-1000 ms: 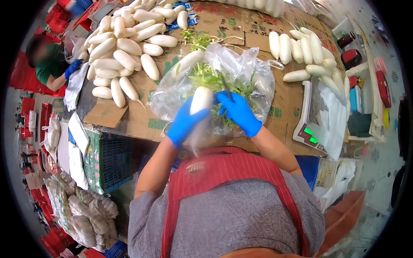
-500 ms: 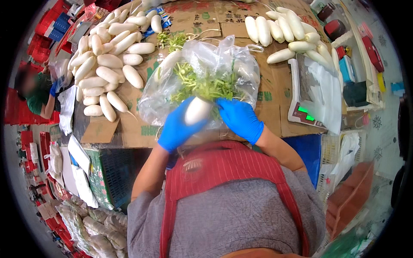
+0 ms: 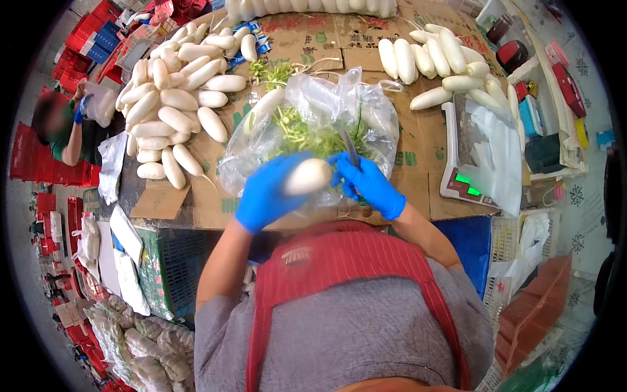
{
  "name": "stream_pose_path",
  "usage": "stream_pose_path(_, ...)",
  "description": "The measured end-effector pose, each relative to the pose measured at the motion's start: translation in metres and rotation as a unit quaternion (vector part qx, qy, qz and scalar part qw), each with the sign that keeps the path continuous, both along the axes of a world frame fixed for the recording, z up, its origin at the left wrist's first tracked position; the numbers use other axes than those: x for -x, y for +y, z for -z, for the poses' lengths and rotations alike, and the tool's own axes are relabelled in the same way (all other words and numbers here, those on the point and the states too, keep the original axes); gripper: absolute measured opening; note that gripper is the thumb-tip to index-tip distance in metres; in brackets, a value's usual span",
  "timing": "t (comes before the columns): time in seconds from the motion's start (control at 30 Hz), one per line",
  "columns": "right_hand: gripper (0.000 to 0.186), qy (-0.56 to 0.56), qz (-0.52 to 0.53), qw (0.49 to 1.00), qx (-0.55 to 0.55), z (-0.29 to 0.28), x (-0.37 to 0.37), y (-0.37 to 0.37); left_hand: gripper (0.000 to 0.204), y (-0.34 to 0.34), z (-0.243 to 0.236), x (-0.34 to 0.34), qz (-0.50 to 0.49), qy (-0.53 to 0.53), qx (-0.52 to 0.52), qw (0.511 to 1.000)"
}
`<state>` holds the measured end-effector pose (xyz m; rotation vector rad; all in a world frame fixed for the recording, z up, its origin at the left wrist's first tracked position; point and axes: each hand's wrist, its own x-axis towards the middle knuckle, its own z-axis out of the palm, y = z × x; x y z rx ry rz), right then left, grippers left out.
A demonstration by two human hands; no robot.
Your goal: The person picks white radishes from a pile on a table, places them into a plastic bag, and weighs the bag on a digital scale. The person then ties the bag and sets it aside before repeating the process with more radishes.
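Note:
My blue-gloved left hand (image 3: 264,193), blurred by motion, is closed round a white radish (image 3: 308,175) lying nearly level, its rounded end toward my right hand (image 3: 366,183). That gloved hand grips a knife (image 3: 349,149), blade tilted up toward the far side, close beside the radish. Beneath and beyond both hands, a crumpled clear plastic bag (image 3: 238,153) holds loose green radish leaves (image 3: 294,127) and some pale radishes partly hidden by the plastic. All of this rests on a cardboard-covered table (image 3: 415,150).
Radish piles lie left (image 3: 176,98) and right (image 3: 437,55); packed radishes (image 3: 307,6) at the back. A scale (image 3: 457,183) under plastic sits right, crates (image 3: 176,268) below, bagged goods (image 3: 140,343) lower left. A co-worker (image 3: 62,130) at far left handles a bag.
The radish in my left hand has turned from upright to nearly level. My right hand has stayed near it with the knife. The co-worker's hand and bag have shifted; the view has moved slightly.

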<state>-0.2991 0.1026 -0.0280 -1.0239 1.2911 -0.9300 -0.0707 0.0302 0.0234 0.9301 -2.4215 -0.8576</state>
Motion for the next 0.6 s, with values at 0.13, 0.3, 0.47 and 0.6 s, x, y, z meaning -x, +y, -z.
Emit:
stream_pose_path(0.13, 0.043, -0.079, -0.024, 0.997, -0.011, -0.018, -0.01, -0.006, 0.075, -0.009, -0.006, 0.015, 0.062, -0.116, 0.116, 0.984)
stream_pose_path(0.3, 0.056, -0.188, 0.101, 0.976, 0.038, -0.008, -0.011, 0.009, 0.049, -0.009, 0.007, 0.005, -0.078, 0.097, 0.242, 0.962)
stream_pose_path(0.47, 0.062, -0.1, 0.112, 0.972, 0.181, 0.019, -0.023, 0.013, 0.046, 0.004, 0.051, 0.009, -0.163, 0.461, -0.455, 0.744)
stream_pose_path(0.6, 0.045, -0.037, -0.027, 0.99, 0.132, 0.019, -0.023, 0.02, 0.058, -0.014, 0.062, 0.013, -0.144, 0.471, -0.541, 0.682)
